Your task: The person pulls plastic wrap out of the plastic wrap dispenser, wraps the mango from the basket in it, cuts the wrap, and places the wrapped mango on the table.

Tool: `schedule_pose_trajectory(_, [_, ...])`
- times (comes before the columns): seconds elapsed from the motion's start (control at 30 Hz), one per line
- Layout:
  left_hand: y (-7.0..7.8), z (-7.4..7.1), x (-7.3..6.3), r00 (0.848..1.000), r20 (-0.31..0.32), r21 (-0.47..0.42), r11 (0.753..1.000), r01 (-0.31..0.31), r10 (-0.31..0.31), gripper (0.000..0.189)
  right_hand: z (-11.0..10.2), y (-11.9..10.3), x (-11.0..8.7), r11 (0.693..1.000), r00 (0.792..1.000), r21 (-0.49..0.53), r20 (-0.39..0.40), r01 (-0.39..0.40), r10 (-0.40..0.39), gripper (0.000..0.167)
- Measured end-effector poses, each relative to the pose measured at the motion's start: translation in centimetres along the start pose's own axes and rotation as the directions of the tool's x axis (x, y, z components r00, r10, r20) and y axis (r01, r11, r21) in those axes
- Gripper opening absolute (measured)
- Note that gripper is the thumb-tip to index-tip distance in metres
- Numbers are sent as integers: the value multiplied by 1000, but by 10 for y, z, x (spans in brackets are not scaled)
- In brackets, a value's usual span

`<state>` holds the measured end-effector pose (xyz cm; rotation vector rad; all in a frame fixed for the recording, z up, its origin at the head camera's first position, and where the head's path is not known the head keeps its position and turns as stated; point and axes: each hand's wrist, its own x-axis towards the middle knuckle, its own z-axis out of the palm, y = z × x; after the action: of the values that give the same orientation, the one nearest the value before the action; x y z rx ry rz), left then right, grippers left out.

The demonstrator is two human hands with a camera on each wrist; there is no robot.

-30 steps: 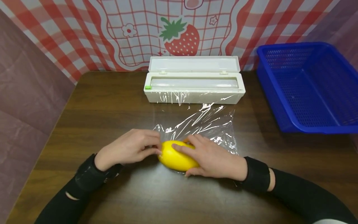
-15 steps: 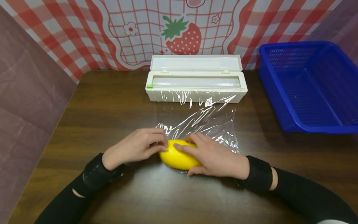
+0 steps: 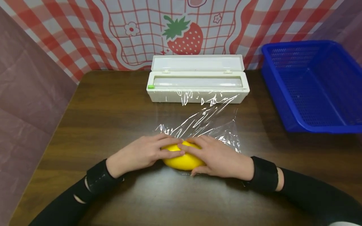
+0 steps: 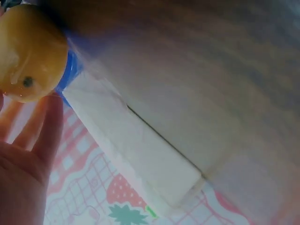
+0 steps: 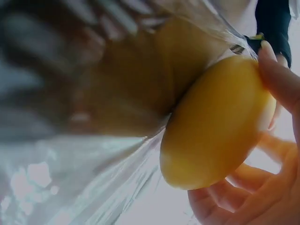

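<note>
Your right hand (image 3: 217, 157) grips the yellow fruit (image 3: 183, 162), left hand (image 3: 150, 150) laid straight-fingered over it; best smooth the film (image 3: 202, 121) snugly, under gentle tension.

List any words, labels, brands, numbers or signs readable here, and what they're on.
None readable in any view.
Box, fruit, basket: no lettering visible.
Cloth: printed pictures only, including a strawberry.
Left wristband: pale marks, too small to read.
</note>
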<state>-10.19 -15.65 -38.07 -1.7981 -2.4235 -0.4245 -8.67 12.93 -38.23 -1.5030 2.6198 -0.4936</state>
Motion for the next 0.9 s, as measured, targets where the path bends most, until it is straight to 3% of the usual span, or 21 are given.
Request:
schedule_pose_trajectory(0.17, [2, -3, 0, 997, 78, 37, 999, 24, -27, 66, -10, 1, -6, 1000, 1000, -23, -27, 8, -8, 78])
schedule_pose_trajectory(0.27, [2, -4, 2, 996, 79, 37, 999, 29, -32, 64, -25, 7, -16, 997, 989, -28, -124, 78, -81, 52])
schedule_pose_trajectory(0.37, [2, -4, 3, 997, 74, 35, 999, 33, -35, 64, -40, 18, -31, 987, 960, -45, -229, 157, -163, 22])
schedule_pose_trajectory(0.47, [1, -4, 4, 997, 68, 36, 999, 31, -33, 64, -48, 28, -49, 980, 951, -61, -238, 188, -197, 19])
schedule_pose_trajectory(0.57, [0, -3, 4, 998, 60, 40, 999, 25, -28, 64, -48, 33, -67, 983, 970, -60, -161, 176, -183, 13])
schedule_pose_trajectory(0.7, [0, -3, 3, 998, 52, 33, 999, 25, -27, 65, -43, 34, -87, 998, 997, -22, 49, 56, -55, 30])
schedule_pose_trajectory(0.8, [0, -2, 3, 999, 46, 24, 999, 25, -26, 66, -38, 35, -97, 998, 983, -1, 175, -56, 55, 35])
schedule_pose_trajectory(0.9, [0, -1, 3, 999, 38, 18, 1000, 21, -22, 66, -33, 36, -102, 995, 974, 27, 208, -100, 92, 34])
